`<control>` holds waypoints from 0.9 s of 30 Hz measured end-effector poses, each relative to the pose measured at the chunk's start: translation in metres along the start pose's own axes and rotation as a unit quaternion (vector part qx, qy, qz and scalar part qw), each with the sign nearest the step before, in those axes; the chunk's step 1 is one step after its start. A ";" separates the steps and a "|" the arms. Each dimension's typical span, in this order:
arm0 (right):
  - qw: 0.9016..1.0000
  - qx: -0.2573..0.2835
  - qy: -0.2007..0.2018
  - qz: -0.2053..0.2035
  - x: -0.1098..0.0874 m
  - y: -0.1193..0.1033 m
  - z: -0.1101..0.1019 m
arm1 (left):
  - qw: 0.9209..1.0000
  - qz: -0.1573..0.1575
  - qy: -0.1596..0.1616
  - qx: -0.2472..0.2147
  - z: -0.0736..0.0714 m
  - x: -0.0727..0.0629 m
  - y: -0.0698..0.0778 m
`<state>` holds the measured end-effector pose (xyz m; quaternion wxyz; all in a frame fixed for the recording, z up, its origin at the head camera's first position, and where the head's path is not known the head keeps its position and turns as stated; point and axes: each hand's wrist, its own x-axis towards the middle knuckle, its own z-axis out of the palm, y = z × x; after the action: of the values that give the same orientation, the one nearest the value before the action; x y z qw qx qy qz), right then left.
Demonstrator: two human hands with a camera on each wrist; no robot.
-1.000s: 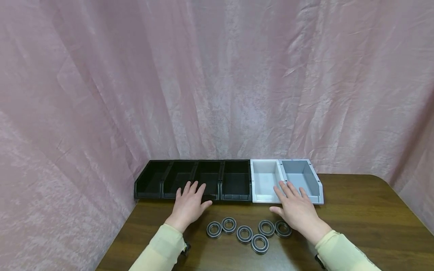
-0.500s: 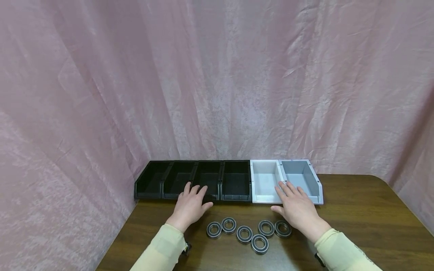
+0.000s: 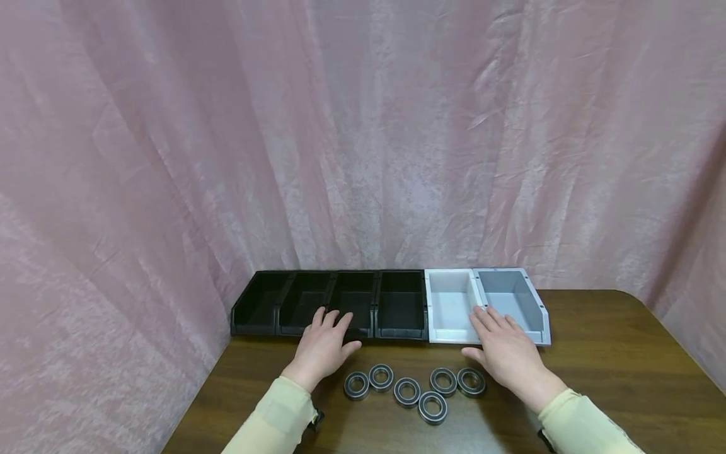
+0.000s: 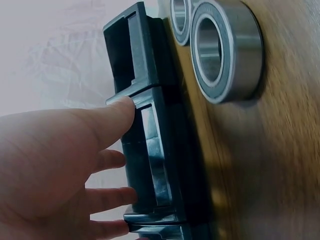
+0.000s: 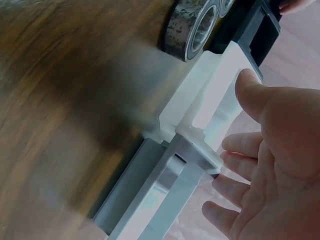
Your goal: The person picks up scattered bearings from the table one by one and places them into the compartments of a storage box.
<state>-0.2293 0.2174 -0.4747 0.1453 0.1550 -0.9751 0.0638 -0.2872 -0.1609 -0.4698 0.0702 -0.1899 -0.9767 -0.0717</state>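
- My left hand (image 3: pixel 319 350) holds nothing, fingers spread at the black bins (image 3: pixel 401 333).
- My right hand (image 3: pixel 507 353), also unladen, extends its fingers at the white bin (image 3: pixel 448 336) and grey bin (image 3: pixel 505 293).
- Six sealed bearings (image 3: pixel 407 403) lie between both hands, behind the fingertips; I see none binned, so I judge nothing done.

The left sleeve (image 3: pixel 275 413) and right sleeve (image 3: pixel 584 424) are pale yellow-green, softly creased and wrist-length. A small black piece (image 3: pixel 316 419) shows under the left one, a dark piece (image 3: pixel 546 440) under the right. The left hand (image 3: pixel 321 350) and right hand (image 3: pixel 510 354) are bare.
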 end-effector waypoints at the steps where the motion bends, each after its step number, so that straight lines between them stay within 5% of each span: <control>1: 1.000 -0.001 0.000 0.001 -0.001 0.001 0.000 | 1.000 0.001 0.000 -0.001 0.000 0.000 0.001; 27: 1.000 -0.003 0.023 0.021 -0.034 0.028 -0.006 | 0.999 0.047 -0.004 -0.003 0.005 0.003 0.036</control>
<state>-0.2053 0.2544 -0.4816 0.1662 0.1332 -0.9747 0.0678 -0.2771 -0.1261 -0.4702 0.0695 -0.2358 -0.9668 -0.0701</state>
